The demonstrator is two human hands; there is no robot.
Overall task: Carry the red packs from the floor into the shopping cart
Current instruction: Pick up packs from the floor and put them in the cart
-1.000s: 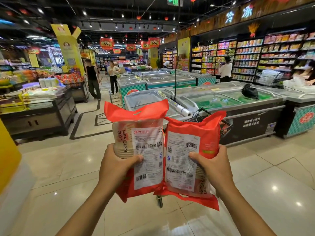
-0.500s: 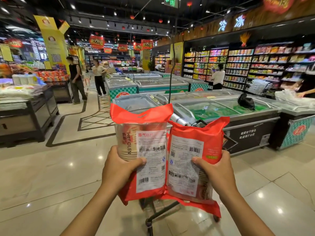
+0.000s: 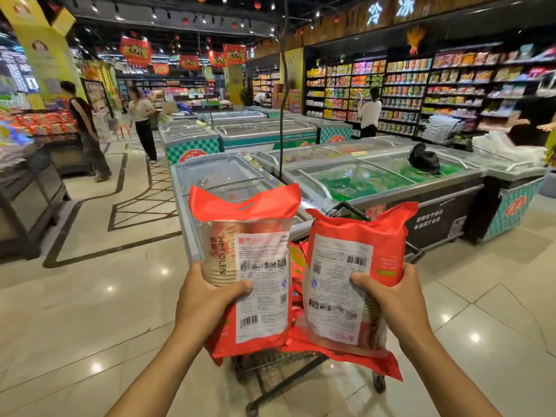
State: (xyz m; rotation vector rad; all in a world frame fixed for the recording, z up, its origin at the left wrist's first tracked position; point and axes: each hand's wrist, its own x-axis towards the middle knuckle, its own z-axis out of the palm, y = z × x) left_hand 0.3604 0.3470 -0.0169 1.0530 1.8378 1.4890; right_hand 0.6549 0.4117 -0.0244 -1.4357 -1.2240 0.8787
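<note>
Item 1: left red pack (image 3: 255,266). At 7 o'clock from view centre, upright, label side toward the camera. Gripped at mid-height by left hand (image 3: 207,299), thumb pressed across the white label, fingers curled round the far side and out of sight. Held over the shopping cart (image 3: 258,361), apparently for lowering straight into the basket. Not yet released.

Item 2: right red pack (image 3: 346,281). At 5 o'clock, just beside item 1, set a little lower, tilted slightly toward 1 o'clock. Gripped by right hand (image 3: 391,299) in the same way, thumb on the label and fingers wrapped behind. One pack per hand, probably to halve the trips from the floor.

Item 3: shopping cart. At 6 o'clock, mostly hidden behind both packs. Black handle showing at 12 o'clock of item 2, frame and wheels below. More red packaging (image 3: 296,284) in the gap between the packs, seemingly already in the basket.

Writing: "WEFOLEN" printed vertically on item 1, partly readable at the lower right edge of item 2. Red Chinese heading on item 1's label, appearing to read 喜气纸杯. Stacked paper cups (image 3: 216,254) visible through the clear film. Barcodes and QR codes on both labels, fine print too small to read. Overhead sign (image 3: 392,10) at 1 o'clock reading 冷冻, above the freezer chests (image 3: 376,179).
</note>
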